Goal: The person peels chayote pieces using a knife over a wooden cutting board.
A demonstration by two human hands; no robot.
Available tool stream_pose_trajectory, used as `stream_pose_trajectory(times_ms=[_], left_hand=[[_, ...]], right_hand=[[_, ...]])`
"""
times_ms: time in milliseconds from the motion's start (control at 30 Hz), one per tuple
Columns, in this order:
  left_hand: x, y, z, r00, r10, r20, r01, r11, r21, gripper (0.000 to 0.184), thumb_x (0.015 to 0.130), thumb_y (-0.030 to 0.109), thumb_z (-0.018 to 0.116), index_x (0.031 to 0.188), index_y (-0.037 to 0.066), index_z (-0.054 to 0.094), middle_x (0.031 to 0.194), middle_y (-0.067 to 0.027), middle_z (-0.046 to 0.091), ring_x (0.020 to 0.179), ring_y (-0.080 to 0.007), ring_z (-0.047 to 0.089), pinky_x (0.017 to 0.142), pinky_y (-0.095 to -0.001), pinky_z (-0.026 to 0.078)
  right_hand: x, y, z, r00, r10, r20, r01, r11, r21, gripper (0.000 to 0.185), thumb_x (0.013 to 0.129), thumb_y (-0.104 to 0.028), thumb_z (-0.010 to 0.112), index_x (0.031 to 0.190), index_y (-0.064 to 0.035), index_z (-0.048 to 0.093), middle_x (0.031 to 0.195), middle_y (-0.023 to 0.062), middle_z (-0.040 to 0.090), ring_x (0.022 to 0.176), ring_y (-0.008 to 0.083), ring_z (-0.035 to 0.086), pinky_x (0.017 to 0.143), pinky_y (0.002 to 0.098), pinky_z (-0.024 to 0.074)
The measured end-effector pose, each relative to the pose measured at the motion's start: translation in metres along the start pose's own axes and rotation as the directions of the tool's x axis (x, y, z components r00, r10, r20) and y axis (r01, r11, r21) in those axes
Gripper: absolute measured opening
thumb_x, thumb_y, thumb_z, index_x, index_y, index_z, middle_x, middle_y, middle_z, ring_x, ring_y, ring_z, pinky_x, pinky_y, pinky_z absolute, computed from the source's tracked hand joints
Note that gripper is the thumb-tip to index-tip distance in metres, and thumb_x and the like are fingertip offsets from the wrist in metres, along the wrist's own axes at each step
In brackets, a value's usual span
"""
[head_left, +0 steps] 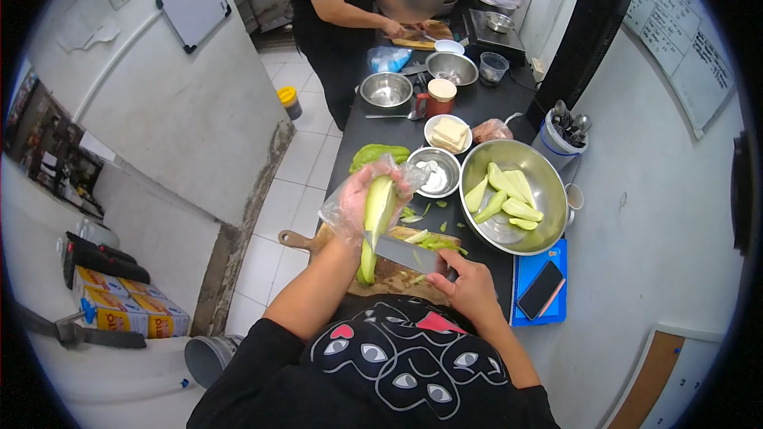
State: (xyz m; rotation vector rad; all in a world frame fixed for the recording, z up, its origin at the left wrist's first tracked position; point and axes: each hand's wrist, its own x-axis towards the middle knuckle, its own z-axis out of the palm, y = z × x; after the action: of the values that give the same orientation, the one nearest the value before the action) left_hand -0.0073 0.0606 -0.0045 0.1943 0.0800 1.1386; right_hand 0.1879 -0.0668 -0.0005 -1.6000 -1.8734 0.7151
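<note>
My left hand (355, 200), in a clear plastic glove, is wrapped round a pale green, partly peeled vegetable (379, 210) held over the wooden cutting board (389, 276). In my bare right hand (463, 280) is a wide-bladed knife (409, 254), its blade touching the vegetable's lower part. Green peelings (429, 240) lie on the board and the dark table. To the right, a large steel bowl (554, 226) holds several peeled pieces (509, 191). Beyond my left hand lie unpeeled green vegetables (380, 153).
A small bowl of white stuff (435, 172), a bowl of pale blocks (448, 133), a red mug (441, 98) and steel bowls (386, 90) stand farther back. A blue folder with a phone (540, 290) is at right. Another person (330, 12) works at the far end.
</note>
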Motion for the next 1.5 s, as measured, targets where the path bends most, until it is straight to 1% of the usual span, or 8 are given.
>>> stream_pose_trajectory(times_ms=[233,533,667,1000,1133,1300,1400,1500], left_hand=[[-0.004,-0.003,0.007,0.999,0.0,-0.044,0.0,1.0,0.008,0.037,0.093,0.034,0.037,0.095,-0.001,0.051,0.092,-0.0127,0.052,0.085,-0.0282,0.051,0.082,-0.0364,0.042],[-0.002,-0.004,-0.011,0.994,0.003,0.111,-0.006,1.0,0.024,0.034,0.094,0.034,0.042,0.095,0.003,0.056,0.096,-0.0127,0.055,0.09,-0.0292,0.055,0.087,-0.0412,0.044],[-0.006,-0.007,-0.012,0.999,-0.018,0.048,0.016,0.999,0.038,0.03,0.093,0.032,0.046,0.094,0.003,0.056,0.097,-0.0132,0.056,0.09,-0.0299,0.055,0.087,-0.042,0.044],[-0.014,-0.021,-0.014,0.994,-0.083,-0.067,0.083,0.997,0.005,0.029,0.092,0.03,0.049,0.096,0.003,0.055,0.094,-0.0106,0.056,0.094,-0.029,0.054,0.087,-0.0418,0.044],[-0.013,-0.021,-0.032,0.994,-0.032,-0.104,0.047,0.988,0.147,0.028,0.093,0.03,0.047,0.095,0.003,0.055,0.093,-0.0101,0.056,0.094,-0.0265,0.055,0.088,-0.0413,0.044],[-0.011,-0.027,-0.04,0.995,-0.007,-0.096,0.011,0.999,0.043,0.028,0.094,0.029,0.044,0.094,0.003,0.054,0.091,-0.0096,0.056,0.093,-0.0257,0.056,0.091,-0.0403,0.044],[-0.008,-0.03,-0.051,0.995,0.019,-0.099,-0.017,1.0,0.02,0.028,0.095,0.028,0.043,0.094,0.003,0.054,0.091,-0.0101,0.056,0.093,-0.0257,0.057,0.093,-0.0395,0.043],[-0.003,-0.03,-0.057,0.992,-0.049,-0.119,0.049,0.999,-0.008,0.026,0.095,0.027,0.044,0.095,0.002,0.054,0.092,-0.0113,0.056,0.094,-0.0259,0.057,0.094,-0.0391,0.043]], right_hand=[[0.005,0.003,0.004,0.999,0.013,-0.041,-0.014,1.0,-0.02,0.05,0.073,-0.048,0.068,0.104,-0.0102,0.063,0.078,0.0156,0.065,0.071,0.0346,0.063,0.061,0.0411,0.0498],[0.012,0.005,0.004,0.991,0.008,-0.137,-0.021,0.995,-0.092,0.051,0.073,-0.05,0.067,0.104,-0.01,0.062,0.076,0.0154,0.064,0.068,0.0337,0.063,0.059,0.0403,0.0489],[0.015,0.009,0.003,0.982,-0.019,-0.186,-0.009,0.989,-0.148,0.049,0.073,-0.047,0.069,0.104,-0.0099,0.06,0.073,0.0131,0.062,0.062,0.0327,0.06,0.055,0.0377,0.0455],[0.021,0.017,0.003,0.972,-0.013,-0.233,-0.023,0.988,-0.15,0.05,0.073,-0.048,0.068,0.104,-0.01,0.059,0.071,0.0127,0.063,0.065,0.0311,0.062,0.055,0.0396,0.0471],[0.023,0.02,0.008,0.985,0.08,-0.156,-0.103,0.984,-0.145,0.049,0.074,-0.047,0.068,0.105,-0.0099,0.059,0.073,0.0132,0.064,0.067,0.0321,0.063,0.057,0.0402,0.0477],[0.028,0.018,0.012,0.974,0.187,-0.128,-0.205,0.969,-0.139,0.047,0.077,-0.045,0.066,0.107,-0.0091,0.059,0.078,0.015,0.064,0.071,0.0352,0.062,0.06,0.0422,0.0484],[0.029,0.042,0.027,0.988,0.147,-0.037,-0.146,0.989,0.03,0.045,0.083,-0.043,0.061,0.109,-0.0069,0.059,0.08,0.015,0.065,0.071,0.034,0.064,0.062,0.0424,0.0489],[0.03,0.06,0.044,0.993,0.072,0.089,-0.095,0.95,0.297,0.043,0.089,-0.043,0.054,0.107,-0.0046,0.061,0.066,0.0113,0.062,0.055,0.0237,0.061,0.052,0.0364,0.0468]])
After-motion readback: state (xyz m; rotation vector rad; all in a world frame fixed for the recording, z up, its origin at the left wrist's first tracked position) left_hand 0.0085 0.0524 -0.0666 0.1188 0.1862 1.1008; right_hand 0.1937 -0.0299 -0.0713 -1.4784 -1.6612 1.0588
